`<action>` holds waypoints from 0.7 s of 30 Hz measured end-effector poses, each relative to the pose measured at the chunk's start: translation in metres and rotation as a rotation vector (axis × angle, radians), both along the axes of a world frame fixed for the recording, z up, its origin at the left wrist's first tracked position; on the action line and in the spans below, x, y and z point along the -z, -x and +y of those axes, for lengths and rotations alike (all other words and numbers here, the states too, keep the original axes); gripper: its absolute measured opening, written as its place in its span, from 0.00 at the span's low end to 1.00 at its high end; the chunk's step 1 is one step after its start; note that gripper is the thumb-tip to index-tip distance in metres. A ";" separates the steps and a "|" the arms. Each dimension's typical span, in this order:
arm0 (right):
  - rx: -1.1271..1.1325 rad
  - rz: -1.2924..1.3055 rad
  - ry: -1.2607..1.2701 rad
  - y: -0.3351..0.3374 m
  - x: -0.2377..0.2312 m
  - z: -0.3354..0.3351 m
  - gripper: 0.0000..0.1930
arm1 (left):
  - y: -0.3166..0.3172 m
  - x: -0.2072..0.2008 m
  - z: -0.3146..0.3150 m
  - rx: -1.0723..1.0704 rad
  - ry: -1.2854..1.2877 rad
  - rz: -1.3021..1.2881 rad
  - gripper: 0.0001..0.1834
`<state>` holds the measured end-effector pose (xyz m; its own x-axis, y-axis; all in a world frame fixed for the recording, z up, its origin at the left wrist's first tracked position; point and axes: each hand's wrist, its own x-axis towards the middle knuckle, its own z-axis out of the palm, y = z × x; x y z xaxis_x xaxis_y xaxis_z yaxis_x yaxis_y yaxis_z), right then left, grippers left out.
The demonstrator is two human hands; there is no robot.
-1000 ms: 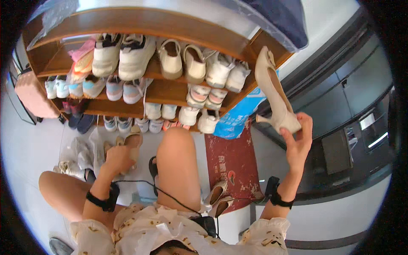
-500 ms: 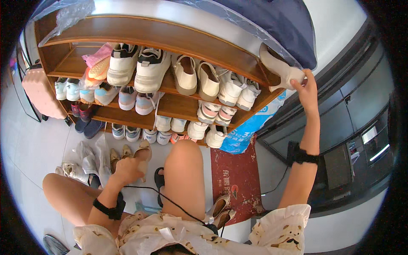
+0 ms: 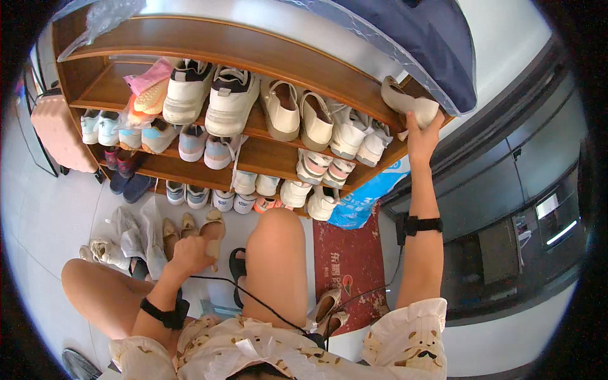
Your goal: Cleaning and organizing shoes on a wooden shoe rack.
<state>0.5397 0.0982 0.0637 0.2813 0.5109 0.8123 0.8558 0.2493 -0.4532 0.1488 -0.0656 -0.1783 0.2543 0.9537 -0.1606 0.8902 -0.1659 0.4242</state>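
The wooden shoe rack (image 3: 209, 47) fills the upper view, its shelves packed with pairs of sneakers and sandals. At its right end, under a dark blue cover (image 3: 418, 44), the right hand (image 3: 421, 136) now presses the beige heeled shoe (image 3: 405, 101) onto the top shelf, fingers wrapped round its back part; the shoe touches the shelf's end, just beside a white sneaker (image 3: 370, 142). A second ago that shoe was held up in the air, well clear of the rack, so the placing looks nearly finished, though the grip has not let go. The left hand (image 3: 190, 253) is closed on a tan shoe (image 3: 214, 229) down on the floor (image 3: 57, 209), among loose pairs; compared with the earlier picture it has moved little, and its hold now looks firmer.
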 end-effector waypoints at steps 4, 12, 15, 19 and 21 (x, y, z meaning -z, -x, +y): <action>-0.022 -0.302 -0.002 0.018 -0.001 0.000 0.29 | 0.000 0.005 -0.001 0.008 0.022 0.016 0.18; 0.003 -0.329 0.045 0.033 -0.025 -0.002 0.27 | -0.006 0.004 -0.003 0.032 0.058 0.029 0.19; 0.077 -0.385 0.123 0.023 -0.029 0.020 0.29 | -0.004 0.004 -0.005 0.065 0.137 0.123 0.23; 0.121 -0.300 0.113 0.031 -0.021 0.030 0.29 | -0.005 0.006 -0.005 0.011 0.075 0.014 0.20; 0.141 -0.377 0.049 0.028 -0.020 0.041 0.29 | -0.004 0.005 -0.006 0.013 0.072 0.006 0.20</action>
<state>0.5122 0.1391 0.0840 0.0387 0.5291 0.8477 0.9885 0.1038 -0.1099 0.1529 -0.0712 -0.1836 0.2650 0.9362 -0.2307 0.8909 -0.1461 0.4302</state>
